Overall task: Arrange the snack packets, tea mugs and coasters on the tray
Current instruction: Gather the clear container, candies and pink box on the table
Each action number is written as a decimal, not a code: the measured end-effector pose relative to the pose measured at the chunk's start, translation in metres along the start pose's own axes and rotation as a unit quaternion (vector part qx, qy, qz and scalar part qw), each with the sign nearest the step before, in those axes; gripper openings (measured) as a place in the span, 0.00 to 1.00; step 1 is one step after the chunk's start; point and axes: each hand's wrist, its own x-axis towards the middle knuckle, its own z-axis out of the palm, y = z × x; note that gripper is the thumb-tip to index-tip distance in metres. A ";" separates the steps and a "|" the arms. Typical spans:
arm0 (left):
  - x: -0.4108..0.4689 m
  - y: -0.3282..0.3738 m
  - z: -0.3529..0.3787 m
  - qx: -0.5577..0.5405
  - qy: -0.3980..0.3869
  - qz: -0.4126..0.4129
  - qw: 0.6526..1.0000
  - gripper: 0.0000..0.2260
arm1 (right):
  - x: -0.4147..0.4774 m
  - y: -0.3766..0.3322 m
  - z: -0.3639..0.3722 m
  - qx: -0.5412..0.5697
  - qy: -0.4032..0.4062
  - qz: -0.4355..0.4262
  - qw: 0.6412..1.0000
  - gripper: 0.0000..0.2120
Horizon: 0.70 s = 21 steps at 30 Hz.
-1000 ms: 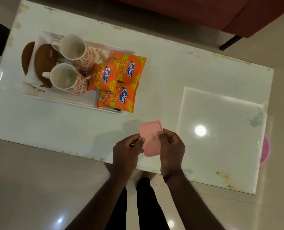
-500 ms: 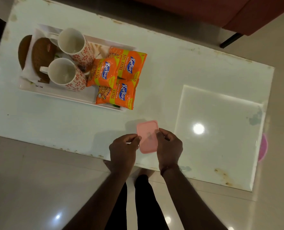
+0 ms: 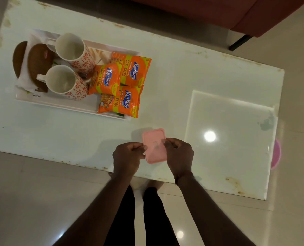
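A white tray (image 3: 58, 105) lies on the table's left part. On it stand two white mugs with red flowers, the far mug (image 3: 71, 47) and the near mug (image 3: 62, 81). Two brown coasters (image 3: 38, 66) lie at the tray's left end, one partly off its edge. Three orange snack packets (image 3: 110, 80) overlap at the tray's right end, the nearest one over the rim. My left hand (image 3: 128, 157) and my right hand (image 3: 178, 155) hold a small pink rectangular lid or box (image 3: 153, 145) by its two sides, near the table's front edge.
The table top (image 3: 183, 77) is glossy white with worn edges; a square glass panel (image 3: 231, 135) fills its right part. A red sofa (image 3: 254, 11) stands beyond the far edge. Something pink (image 3: 275, 153) shows under the table's right end. My legs are below.
The view has shifted slightly, so the tray sits a little differently in frame. Both hands keep hold of the pink item in nearly the same spot.
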 end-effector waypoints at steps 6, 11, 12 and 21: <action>-0.012 0.006 0.001 0.051 -0.026 0.020 0.998 0.07 | -0.005 0.007 -0.004 0.070 -0.051 0.079 0.993 0.08; -0.024 -0.017 0.005 -0.013 -0.019 -0.023 0.999 0.12 | -0.012 0.029 -0.012 0.091 -0.079 0.091 0.989 0.15; -0.026 -0.022 0.007 -0.025 -0.023 -0.032 0.999 0.12 | -0.014 0.034 -0.012 0.111 -0.085 0.107 0.984 0.15; -0.019 -0.031 0.013 -0.024 -0.044 -0.059 0.997 0.05 | -0.016 0.039 -0.007 0.126 -0.064 0.148 0.979 0.04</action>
